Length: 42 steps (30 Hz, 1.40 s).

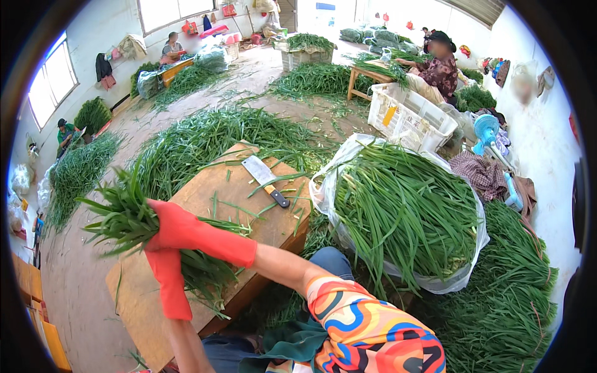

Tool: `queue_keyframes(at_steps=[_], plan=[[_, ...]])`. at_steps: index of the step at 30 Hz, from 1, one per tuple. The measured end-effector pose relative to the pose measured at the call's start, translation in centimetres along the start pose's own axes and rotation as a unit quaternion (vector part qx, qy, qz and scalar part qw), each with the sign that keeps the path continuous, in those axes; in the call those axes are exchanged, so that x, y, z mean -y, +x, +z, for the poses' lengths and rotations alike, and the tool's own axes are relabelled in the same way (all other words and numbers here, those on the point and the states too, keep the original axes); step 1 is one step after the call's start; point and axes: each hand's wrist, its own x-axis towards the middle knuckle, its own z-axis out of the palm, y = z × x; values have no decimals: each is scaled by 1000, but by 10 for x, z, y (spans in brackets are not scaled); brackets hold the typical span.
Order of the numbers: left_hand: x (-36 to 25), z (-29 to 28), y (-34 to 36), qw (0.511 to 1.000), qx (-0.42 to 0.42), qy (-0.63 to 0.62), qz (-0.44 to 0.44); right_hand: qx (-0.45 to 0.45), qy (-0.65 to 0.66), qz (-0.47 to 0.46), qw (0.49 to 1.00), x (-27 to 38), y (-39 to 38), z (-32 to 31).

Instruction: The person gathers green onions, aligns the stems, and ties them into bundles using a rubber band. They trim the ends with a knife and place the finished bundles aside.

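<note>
My right hand [171,224], in a long red glove, is closed round a bunch of long green leaves [118,214] at the left of the wooden board [134,298]. My left hand [160,252], also gloved in red, grips the same bunch just below it, its fingers partly hidden. Leaf tips fan out to the upper left, and pale stems trail down to the right over the board. A cleaver [260,173] with a black handle lies on the far part of the board among loose bits of leaf.
A bag [466,273] heaped with greens stands at my right, beside a bundled pile [516,292]. Loose greens [186,137] cover the floor beyond the board. Behind are a white crate [410,118], a blue fan [487,130] and co-workers [438,71] seated along the walls.
</note>
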Motion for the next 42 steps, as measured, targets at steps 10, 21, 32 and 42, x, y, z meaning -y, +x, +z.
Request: queue_keyframes(at_steps=[10, 21, 32, 42], plan=[[65, -10, 2, 971, 43, 190, 136, -94, -47, -60, 993, -62, -1, 6], [-33, -32, 10, 971, 180, 156, -40, -68, -68, -12, 995, -11, -9, 2], [-83, -115, -2, 921, 370, -87, -80, 83, -74, 2, 994, 80, -58, 7], [-158, -139, -122, 900, 209, -345, -165, 531, 48, 14, 846, 92, -101, 56]])
